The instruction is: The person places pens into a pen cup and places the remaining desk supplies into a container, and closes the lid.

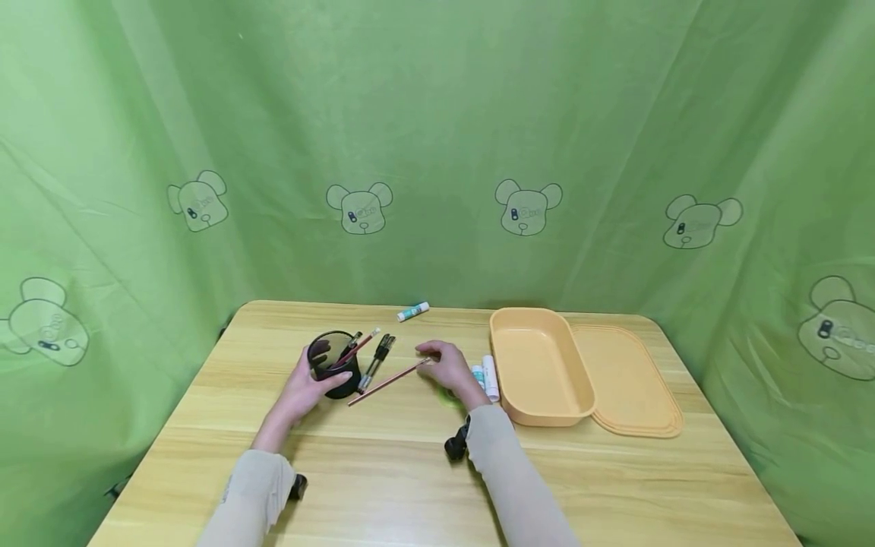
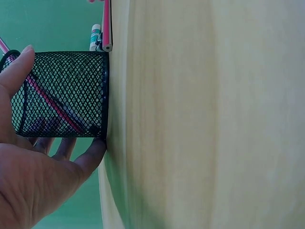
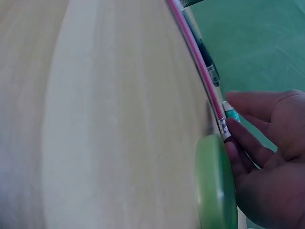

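Observation:
My left hand grips the black mesh pen holder, thumb on one side and fingers round the other. Inside the holder are a red pencil and a dark pen. By its eraser end, a second red pencil is pinched between thumb and fingertips of my right hand; its other end points toward the holder. Two black pens lie just right of the holder. Close under the right fingers sits a green ring-shaped roll, mostly hidden by the hand in the head view.
A glue stick lies at the table's back edge. Two more white-and-teal sticks lie between my right wrist and the orange box. Its flat lid is to the right. A green curtain surrounds the table.

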The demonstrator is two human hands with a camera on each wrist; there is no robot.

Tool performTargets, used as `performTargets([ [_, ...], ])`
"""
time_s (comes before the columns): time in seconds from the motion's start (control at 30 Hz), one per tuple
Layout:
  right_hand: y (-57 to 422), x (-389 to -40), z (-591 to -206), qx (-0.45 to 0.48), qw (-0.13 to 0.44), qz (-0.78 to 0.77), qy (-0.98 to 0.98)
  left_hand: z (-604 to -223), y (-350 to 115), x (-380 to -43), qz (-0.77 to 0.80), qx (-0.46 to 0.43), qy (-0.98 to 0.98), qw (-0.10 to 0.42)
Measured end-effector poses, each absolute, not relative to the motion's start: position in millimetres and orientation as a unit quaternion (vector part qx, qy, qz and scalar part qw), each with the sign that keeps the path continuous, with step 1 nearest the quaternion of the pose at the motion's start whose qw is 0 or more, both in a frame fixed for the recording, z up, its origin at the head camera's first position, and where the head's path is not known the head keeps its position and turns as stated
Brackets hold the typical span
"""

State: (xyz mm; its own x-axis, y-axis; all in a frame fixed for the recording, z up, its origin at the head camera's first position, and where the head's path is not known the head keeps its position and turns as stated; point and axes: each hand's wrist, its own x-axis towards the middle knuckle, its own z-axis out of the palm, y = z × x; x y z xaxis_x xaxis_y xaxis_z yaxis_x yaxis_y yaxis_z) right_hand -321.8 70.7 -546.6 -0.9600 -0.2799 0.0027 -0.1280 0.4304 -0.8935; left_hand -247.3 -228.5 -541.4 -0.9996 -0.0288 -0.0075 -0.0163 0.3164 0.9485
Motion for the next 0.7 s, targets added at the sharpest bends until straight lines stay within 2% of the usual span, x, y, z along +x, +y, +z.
performTargets([
  [0.4, 75, -327, -549, -0.125, 0.046, -0.434, 0.891, -538, -228, -246, -0.594, 0.007, -0.804, 0.007],
  [0.7, 83, -333, -549, -0.227, 0.05, -0.345, 0.909, -539, -227, -246, -0.585, 0.01, -0.811, 0.006],
])
